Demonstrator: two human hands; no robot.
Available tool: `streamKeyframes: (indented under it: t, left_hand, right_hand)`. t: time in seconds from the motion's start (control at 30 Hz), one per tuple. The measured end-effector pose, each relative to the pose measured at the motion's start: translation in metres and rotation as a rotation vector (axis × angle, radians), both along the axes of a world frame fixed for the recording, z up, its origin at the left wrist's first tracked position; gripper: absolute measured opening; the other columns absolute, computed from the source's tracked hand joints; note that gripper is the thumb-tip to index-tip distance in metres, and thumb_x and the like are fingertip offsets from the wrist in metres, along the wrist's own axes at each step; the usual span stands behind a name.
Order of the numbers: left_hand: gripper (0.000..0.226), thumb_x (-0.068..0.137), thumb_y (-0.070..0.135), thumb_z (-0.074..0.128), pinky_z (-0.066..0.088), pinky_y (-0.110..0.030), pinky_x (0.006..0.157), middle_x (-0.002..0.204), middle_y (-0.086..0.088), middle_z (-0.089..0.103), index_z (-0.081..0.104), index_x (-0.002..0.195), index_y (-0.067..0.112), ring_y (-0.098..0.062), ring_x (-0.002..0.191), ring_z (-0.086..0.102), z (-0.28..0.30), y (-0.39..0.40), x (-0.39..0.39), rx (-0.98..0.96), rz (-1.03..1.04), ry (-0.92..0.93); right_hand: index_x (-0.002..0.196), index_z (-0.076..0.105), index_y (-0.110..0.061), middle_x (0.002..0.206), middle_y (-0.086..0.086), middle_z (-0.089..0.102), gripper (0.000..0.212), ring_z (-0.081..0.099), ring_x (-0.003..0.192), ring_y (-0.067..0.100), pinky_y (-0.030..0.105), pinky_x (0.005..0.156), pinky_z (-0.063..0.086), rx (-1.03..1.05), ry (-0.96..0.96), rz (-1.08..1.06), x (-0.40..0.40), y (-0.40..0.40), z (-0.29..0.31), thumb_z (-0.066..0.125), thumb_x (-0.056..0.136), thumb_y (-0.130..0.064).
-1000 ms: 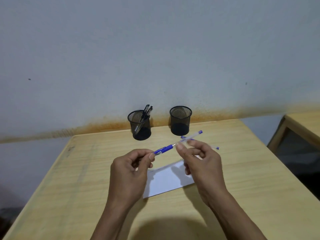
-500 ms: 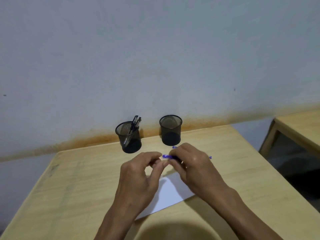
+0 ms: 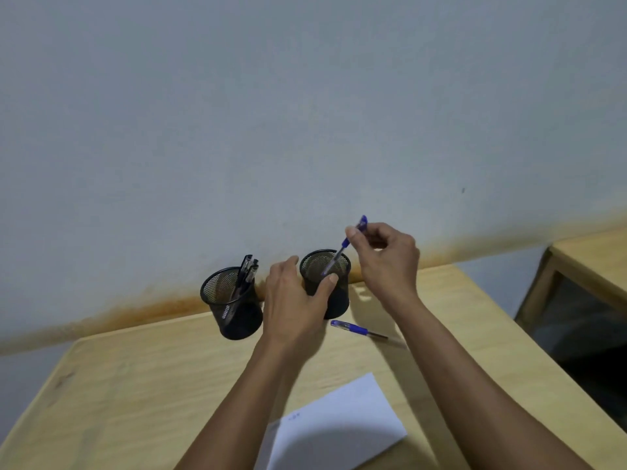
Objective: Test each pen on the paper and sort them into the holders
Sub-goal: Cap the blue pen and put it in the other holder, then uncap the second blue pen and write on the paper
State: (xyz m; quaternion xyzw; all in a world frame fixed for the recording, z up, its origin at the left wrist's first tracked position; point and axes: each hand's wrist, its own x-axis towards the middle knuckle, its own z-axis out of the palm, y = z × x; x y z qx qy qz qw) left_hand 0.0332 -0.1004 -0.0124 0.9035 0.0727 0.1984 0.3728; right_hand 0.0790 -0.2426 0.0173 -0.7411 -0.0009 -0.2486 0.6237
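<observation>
- My right hand (image 3: 386,256) pinches the blue pen (image 3: 342,247), tip inside the right holder (image 3: 327,283).
- My left hand (image 3: 295,300) grips that holder.
- Released tilted, the pen could tip the light holder.

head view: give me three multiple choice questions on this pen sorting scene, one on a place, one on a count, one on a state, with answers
1. Where does the loose blue pen lie?
A. on the table, in front of the right holder
B. on the paper
C. inside the left holder

2. How many mesh holders stand on the table?
A. one
B. two
C. three

3. What is the right hand doing?
A. resting flat on the paper
B. pinching a blue pen over the right holder
C. hanging idle

Answers:
1 A: it rests on bare wood by the right holder, far from the paper.
2 B: the left holder and the right one.
3 B: its fingers pinch the held pen, tip down in the holder's mouth, while the left hand grips that holder.
</observation>
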Motion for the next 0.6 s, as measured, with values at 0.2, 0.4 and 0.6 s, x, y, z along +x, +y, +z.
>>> streamKeyframes:
  t: [0.2, 0.4, 0.6]
  left_hand:
    - [0.057, 0.083, 0.049, 0.07, 0.035, -0.024, 0.09, 0.113, 0.005, 0.046, 0.054, 0.127, 0.016, -0.021, 0.118, 0.05, -0.003, 0.001, 0.012, 0.018, -0.026, 0.002]
    - [0.047, 0.082, 0.051, 0.07, 0.037, -0.023, 0.084, 0.105, 0.007, 0.049, 0.058, 0.118, 0.024, -0.012, 0.102, 0.05, -0.01, 0.004, 0.015, -0.011, -0.052, -0.045]
    - [0.056, 0.083, 0.052, 0.069, 0.034, -0.023, 0.086, 0.105, 0.009, 0.045, 0.055, 0.127, 0.021, -0.014, 0.108, 0.05, -0.011, 0.003, 0.013, -0.027, -0.046, -0.039]
  right_hand:
    - [0.075, 0.077, -0.018, 0.07, -0.007, 0.073, 0.019, 0.07, 0.069, 0.013, 0.036, 0.071, 0.06, -0.017, 0.171, 0.03, 0.019, 0.01, -0.031, 0.08, 0.081, -0.037]
    - [0.076, 0.073, -0.02, 0.075, -0.004, 0.073, 0.016, 0.07, 0.073, 0.013, 0.033, 0.071, 0.062, 0.03, 0.21, 0.017, 0.019, 0.013, -0.04, 0.086, 0.075, -0.029]
    - [0.093, 0.069, -0.018, 0.081, -0.007, 0.07, 0.026, 0.068, 0.08, 0.012, 0.027, 0.073, 0.056, 0.064, 0.206, -0.091, -0.002, -0.01, -0.045, 0.078, 0.082, -0.04]
